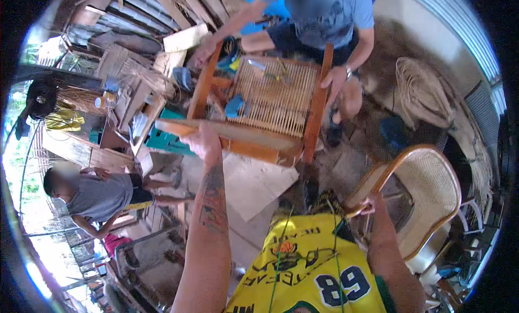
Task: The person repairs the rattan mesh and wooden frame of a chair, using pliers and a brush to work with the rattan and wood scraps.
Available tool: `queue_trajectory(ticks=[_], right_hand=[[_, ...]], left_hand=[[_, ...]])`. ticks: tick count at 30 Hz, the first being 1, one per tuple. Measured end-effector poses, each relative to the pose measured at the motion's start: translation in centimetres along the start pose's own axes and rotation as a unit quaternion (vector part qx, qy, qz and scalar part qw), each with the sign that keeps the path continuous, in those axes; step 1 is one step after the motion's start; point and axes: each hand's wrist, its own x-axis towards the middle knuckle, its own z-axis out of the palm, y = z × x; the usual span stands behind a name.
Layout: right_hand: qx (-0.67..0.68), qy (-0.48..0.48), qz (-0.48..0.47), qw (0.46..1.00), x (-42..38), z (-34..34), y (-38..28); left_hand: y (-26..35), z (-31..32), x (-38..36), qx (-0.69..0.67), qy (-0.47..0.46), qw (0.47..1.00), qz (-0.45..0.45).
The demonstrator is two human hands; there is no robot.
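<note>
My left hand (pixel 204 144) is closed round the near wooden rail (pixel 251 135) of a wooden chair frame (pixel 315 115). The frame carries a woven cane seat (pixel 275 96) of pale strips, partly open near the middle. On the weave lie a blue cloth-like piece (pixel 235 106) and a small tool with yellowish handles (pixel 281 70). Out to the right, my right hand (pixel 372 202) is closed at the wooden rim of a curved rattan chair (pixel 432 194). Across the frame, a person in a blue shirt (pixel 338 21) has one hand (pixel 336 77) on its side post.
Another person in a grey shirt (pixel 102 194) is at the left. A flat cardboard sheet (pixel 254 183) lies on the floor below the frame. A green crate (pixel 165 141) stands left of it, near wood scraps. Coiled cane (pixel 424 91) leans at the right wall.
</note>
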Motion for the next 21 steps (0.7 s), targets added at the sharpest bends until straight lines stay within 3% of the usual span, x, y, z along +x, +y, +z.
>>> queue_trajectory(ticks=[1,3,7,9,17,19,21], right_hand=[[0.017,0.031,0.023,0.999,0.0,0.1,0.3],[0.004,-0.005,0.016,1.0,0.8,0.1,1.0],[-0.013,-0.012,-0.026,0.999,1.1,0.1,1.2],[-0.059,-0.061,0.006,0.996,2.9,0.0,1.3],[-0.011,-0.023,-0.001,1.0,5.9,-0.1,2.8],[-0.02,-0.073,0.028,0.997,7.6,-0.6,3.1],[-0.021,-0.049,0.014,0.998,5.2,-0.3,2.5]], left_hand=[[0.5,-0.2,-0.3,-0.019,0.0,1.0,0.005],[1.1,-0.6,-1.1,0.004,0.004,0.999,-0.032],[0.8,-0.5,-1.0,-0.005,0.01,1.0,-0.016],[0.7,-0.5,-0.7,0.013,0.006,0.999,-0.035],[0.8,-0.9,-1.1,0.019,0.013,1.0,-0.02],[0.5,-0.7,-0.7,0.028,0.007,0.999,-0.026],[0.4,-0.6,-0.6,0.027,0.009,0.999,-0.028]])
